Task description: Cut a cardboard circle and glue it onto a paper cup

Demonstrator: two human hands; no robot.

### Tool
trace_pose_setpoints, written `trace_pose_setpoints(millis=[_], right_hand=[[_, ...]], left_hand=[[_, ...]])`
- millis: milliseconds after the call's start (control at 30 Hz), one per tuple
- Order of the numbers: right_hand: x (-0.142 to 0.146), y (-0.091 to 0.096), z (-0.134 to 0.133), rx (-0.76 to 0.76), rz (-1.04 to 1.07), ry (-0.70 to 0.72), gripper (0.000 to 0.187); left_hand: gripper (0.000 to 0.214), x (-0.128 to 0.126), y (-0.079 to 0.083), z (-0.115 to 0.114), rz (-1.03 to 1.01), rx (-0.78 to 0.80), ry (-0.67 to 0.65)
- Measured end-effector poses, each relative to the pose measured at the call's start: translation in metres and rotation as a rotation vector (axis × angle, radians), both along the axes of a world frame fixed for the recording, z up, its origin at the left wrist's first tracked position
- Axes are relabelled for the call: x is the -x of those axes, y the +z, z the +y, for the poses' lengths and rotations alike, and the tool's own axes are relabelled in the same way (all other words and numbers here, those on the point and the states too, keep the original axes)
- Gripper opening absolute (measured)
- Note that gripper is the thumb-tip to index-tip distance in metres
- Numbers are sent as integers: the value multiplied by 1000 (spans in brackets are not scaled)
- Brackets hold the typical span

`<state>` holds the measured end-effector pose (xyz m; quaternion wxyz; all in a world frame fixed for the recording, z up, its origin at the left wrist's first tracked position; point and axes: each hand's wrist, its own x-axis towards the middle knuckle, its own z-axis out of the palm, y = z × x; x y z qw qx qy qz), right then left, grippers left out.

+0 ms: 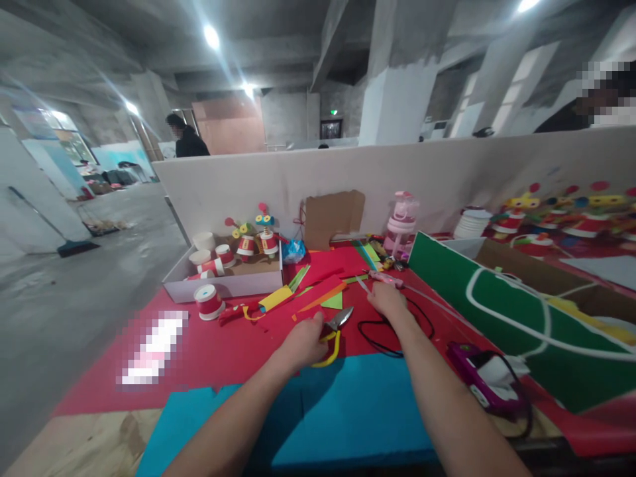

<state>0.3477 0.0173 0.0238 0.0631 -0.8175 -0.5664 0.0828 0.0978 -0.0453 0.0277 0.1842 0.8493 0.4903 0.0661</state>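
Note:
My left hand (307, 341) is closed around a pair of scissors (342, 318) with yellow handles, its metal blades pointing away to the right. My right hand (388, 301) is closed at the fingertips, and a thin pale strip (363, 285) sticks out from them to the left. Just beyond those fingers lies a pink glue gun (386, 278); whether they touch it I cannot tell. Coloured paper strips, among them a yellow piece (276, 299) and a green piece (334, 301), lie on the red sheet (258, 344) ahead of both hands.
At left, a white box (233, 286) holds paper cups and two figures; a red-and-white cup (207, 302) stands before it. A green-sided box (477, 318), a purple power strip (484, 384) and a black cable (380, 341) are at right. Blue sheets (348, 417) lie nearest.

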Motion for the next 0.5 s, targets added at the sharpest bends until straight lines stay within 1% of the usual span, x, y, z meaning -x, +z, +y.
trace_pose_setpoints(millis=[100, 167, 233, 300, 333, 367, 400, 467, 500], right_hand=[[8, -4, -1, -25, -3, 12, 27], [13, -5, -4, -84, -13, -2, 31], [18, -2, -9, -188, 11, 19, 32], [25, 3, -15, -264, 89, 132, 23], [30, 7, -18, -281, 133, 205, 19], [34, 10, -20, -291, 169, 261, 17], [39, 13, -22, -316, 194, 285, 17], [48, 17, -24, -427, 229, 240, 18], [53, 17, -25, -500, 253, 191, 19]], left_hand=[[24, -1, -2, -1, -35, -55, -77], [18, 4, 0, 6, -68, -71, -104], [13, 15, 5, 17, -99, -112, -49], [18, 29, 12, 28, -109, -167, 57], [19, 35, 15, 33, -104, -167, 80], [19, 39, 17, 35, -98, -134, 50], [19, 41, 18, 35, -88, -78, -14], [24, 37, 17, 29, -46, 13, -138], [30, 31, 14, 24, -4, 17, -155]])
